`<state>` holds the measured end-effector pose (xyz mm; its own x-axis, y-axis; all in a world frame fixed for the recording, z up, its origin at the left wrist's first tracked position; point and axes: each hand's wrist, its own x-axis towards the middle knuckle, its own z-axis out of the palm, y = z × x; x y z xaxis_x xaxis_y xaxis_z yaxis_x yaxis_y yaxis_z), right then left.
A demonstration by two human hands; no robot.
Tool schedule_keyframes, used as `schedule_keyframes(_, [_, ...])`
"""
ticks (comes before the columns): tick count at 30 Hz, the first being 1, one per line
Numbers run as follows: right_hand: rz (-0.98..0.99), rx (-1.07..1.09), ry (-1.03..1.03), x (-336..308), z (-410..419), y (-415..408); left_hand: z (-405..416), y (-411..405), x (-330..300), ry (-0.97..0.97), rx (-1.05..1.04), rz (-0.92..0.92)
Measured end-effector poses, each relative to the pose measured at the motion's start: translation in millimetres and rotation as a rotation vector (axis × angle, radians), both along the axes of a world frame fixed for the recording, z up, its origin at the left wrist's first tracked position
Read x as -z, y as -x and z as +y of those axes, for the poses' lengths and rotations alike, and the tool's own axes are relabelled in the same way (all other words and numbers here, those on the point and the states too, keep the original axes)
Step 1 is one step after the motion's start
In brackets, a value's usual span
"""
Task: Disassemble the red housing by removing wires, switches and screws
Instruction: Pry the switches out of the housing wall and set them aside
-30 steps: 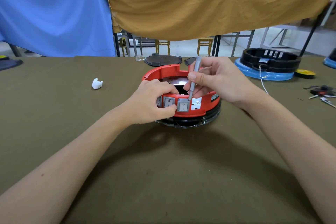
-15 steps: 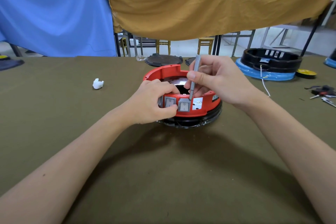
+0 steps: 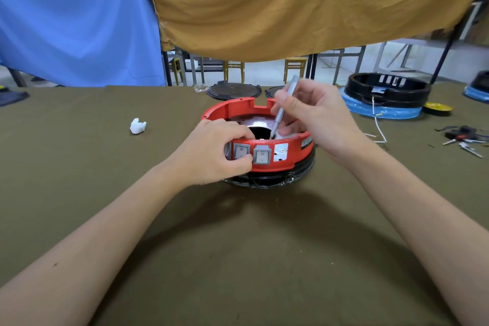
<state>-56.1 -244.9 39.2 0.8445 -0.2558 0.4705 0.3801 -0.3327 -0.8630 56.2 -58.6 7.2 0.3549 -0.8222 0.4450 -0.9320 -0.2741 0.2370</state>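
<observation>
Screwdriver tip now lowered inside red housing, right hand fingers pinching it, left hand fingers gripping housing's switch side.

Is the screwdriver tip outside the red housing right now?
No, the screwdriver held by the right hand slants down with its tip inside the red housing.

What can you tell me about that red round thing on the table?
The red housing is a round, open-topped ring that looks like plastic, sitting on a black base wrapped in clear film on the olive cloth. Two grey rocker switches and a silver sticker sit on its front wall. The left hand grips that wall by the switches; the right hand holds a grey screwdriver tilted down inside it.
</observation>
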Motion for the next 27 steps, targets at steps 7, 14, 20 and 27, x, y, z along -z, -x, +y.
schedule_keyframes(7, [-0.098,0.136,-0.075,9.2,4.1,-5.9,-8.4,12.3,4.7,0.069,-0.322,-0.226])
schedule_keyframes(14, [-0.017,0.084,-0.108,18.1,-0.5,-5.8,3.5,3.0,-5.3,0.011,-0.18,-0.038])
schedule_keyframes(20, [0.033,0.069,-0.052,22.7,-6.0,-5.0,9.3,-4.8,-5.5,-0.085,-0.199,-0.069])
schedule_keyframes(27, [-0.035,0.245,0.072,29.6,0.5,-9.5,1.0,1.6,0.6,-0.015,-0.359,-0.238])
